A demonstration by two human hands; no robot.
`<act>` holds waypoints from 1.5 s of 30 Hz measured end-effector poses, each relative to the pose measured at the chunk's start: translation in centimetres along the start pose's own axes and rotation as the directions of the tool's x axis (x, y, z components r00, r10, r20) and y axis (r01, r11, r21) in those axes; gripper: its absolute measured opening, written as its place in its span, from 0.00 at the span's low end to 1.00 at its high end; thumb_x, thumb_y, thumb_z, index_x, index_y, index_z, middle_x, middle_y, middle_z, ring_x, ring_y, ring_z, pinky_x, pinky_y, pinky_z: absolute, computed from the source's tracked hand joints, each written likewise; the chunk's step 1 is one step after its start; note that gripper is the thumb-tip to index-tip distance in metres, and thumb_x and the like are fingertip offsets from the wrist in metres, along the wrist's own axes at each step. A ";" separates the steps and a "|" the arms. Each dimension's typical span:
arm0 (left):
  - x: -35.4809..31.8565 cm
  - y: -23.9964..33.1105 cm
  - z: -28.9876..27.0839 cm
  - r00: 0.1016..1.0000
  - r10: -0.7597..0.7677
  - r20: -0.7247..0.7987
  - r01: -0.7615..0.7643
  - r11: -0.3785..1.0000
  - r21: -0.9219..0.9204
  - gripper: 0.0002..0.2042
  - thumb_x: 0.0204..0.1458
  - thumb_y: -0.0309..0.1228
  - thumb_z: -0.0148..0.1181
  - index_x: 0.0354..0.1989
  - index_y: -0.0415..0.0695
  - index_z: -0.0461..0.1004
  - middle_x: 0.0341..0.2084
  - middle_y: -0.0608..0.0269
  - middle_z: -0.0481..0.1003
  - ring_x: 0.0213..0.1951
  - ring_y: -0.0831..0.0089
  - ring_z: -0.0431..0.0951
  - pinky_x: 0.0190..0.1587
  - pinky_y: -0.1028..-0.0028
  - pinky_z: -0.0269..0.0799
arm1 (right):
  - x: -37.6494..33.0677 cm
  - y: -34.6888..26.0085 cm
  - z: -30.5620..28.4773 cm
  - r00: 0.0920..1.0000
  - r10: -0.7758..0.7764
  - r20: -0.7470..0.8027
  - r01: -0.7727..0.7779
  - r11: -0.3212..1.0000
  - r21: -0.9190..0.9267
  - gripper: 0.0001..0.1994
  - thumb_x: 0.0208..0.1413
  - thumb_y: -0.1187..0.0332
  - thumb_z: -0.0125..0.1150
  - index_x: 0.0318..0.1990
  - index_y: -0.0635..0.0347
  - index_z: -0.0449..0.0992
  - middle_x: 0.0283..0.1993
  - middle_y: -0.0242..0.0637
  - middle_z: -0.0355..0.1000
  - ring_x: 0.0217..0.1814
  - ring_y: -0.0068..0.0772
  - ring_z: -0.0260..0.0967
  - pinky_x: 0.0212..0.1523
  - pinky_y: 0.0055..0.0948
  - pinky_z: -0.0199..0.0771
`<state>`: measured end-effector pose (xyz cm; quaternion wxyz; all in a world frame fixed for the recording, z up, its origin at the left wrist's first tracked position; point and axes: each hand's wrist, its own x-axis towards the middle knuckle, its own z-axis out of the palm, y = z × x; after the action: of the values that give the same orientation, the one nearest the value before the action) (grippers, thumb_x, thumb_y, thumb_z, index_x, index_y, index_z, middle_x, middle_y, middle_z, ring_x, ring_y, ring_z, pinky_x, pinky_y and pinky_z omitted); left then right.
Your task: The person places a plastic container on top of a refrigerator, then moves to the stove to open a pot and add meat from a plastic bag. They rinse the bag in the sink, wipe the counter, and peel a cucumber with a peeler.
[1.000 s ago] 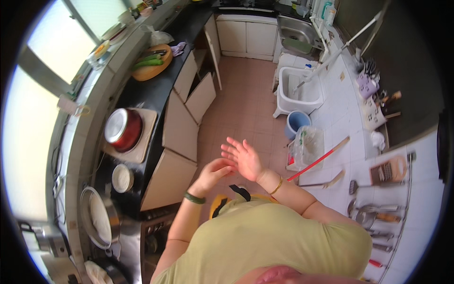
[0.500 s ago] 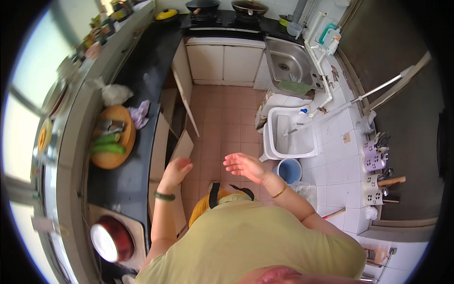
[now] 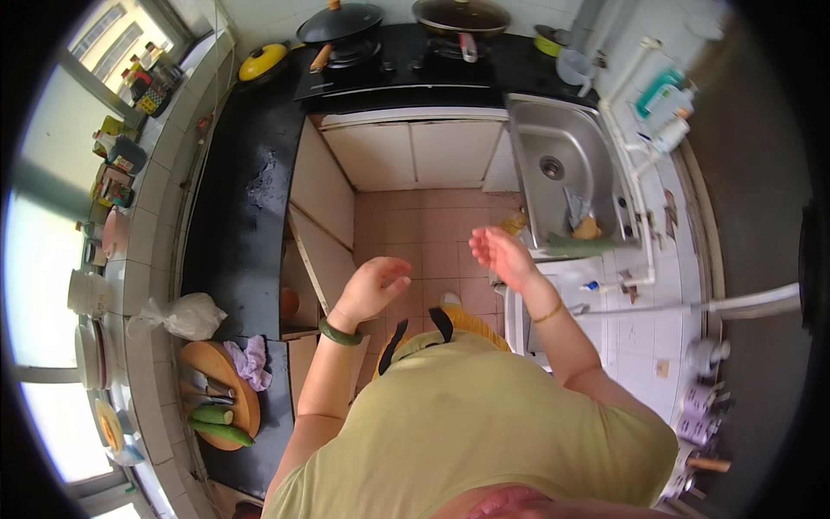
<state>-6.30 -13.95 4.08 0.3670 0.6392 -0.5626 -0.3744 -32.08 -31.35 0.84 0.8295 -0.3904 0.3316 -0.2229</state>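
Both hands are raised in front of my body, apart from each other and over the tiled floor. My left hand [image 3: 377, 287], with a green bangle at its wrist, is empty; its fingers are loosely curved and apart from the thumb. My right hand [image 3: 505, 258], with a thin gold bracelet on the wrist, holds nothing and its fingers are stretched out. It is nearest to the metal sink [image 3: 622, 227], where a green cloth-like strip [image 3: 577, 247] lies on the near edge. An ajar cabinet door [image 3: 313, 258] stands left of my left hand.
On the black left counter [image 3: 238, 229] are a round wooden board [image 3: 245, 400] with cucumbers [image 3: 221, 430] and knives [image 3: 209, 386], a purple cloth [image 3: 249, 362] and a plastic bag [image 3: 195, 317]. A lidded wok [image 3: 340, 23] and a lidded pan [image 3: 461, 16] sit on the far stove.
I have moved forward toward the stove and sink; the cutting board and white basin now lie nearer to me. Both hands stay raised and empty.
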 end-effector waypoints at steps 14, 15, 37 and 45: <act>24.2 -11.8 -26.5 0.882 -0.310 -0.356 -0.014 0.738 -0.675 0.16 0.63 0.38 0.53 0.54 0.42 0.71 0.49 0.62 0.75 0.50 0.70 0.75 0.52 0.66 0.73 | 38.5 -15.6 16.1 0.918 0.025 0.395 0.080 0.965 -0.248 0.20 0.66 0.55 0.51 0.58 0.58 0.72 0.57 0.31 0.71 0.54 0.24 0.67 0.53 0.28 0.68; 27.5 -12.1 -28.3 0.863 -0.342 -0.371 -0.043 0.683 -0.729 0.16 0.63 0.37 0.53 0.55 0.42 0.71 0.50 0.61 0.74 0.51 0.69 0.75 0.52 0.64 0.73 | 41.2 -15.9 17.1 0.951 -0.002 0.310 0.065 0.979 -0.195 0.21 0.65 0.54 0.52 0.59 0.57 0.71 0.60 0.32 0.69 0.56 0.25 0.66 0.55 0.30 0.66; 51.8 -15.7 -35.4 0.957 -0.138 0.256 0.257 -0.013 -0.966 0.12 0.53 0.21 0.58 0.42 0.46 0.63 0.20 0.68 0.63 0.14 0.81 0.63 0.16 0.79 0.62 | 82.7 -37.2 22.8 0.546 -0.436 0.715 0.615 -0.371 -0.696 0.16 0.51 0.52 0.67 0.37 0.53 0.74 0.39 0.41 0.72 0.41 0.48 0.72 0.41 0.42 0.75; 47.2 -14.6 -35.4 0.987 -0.106 0.123 0.123 -0.006 -0.992 0.15 0.52 0.21 0.60 0.42 0.45 0.60 0.20 0.65 0.65 0.16 0.78 0.67 0.18 0.75 0.67 | 79.5 -36.9 28.0 0.544 -0.330 0.771 0.672 -0.378 -0.636 0.14 0.51 0.57 0.68 0.36 0.56 0.73 0.37 0.39 0.72 0.40 0.47 0.72 0.39 0.40 0.75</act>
<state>35.89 -57.76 3.89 0.6753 0.2354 -0.0831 -0.6940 38.25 -89.34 13.63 0.1198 -0.9653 0.0514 -0.2263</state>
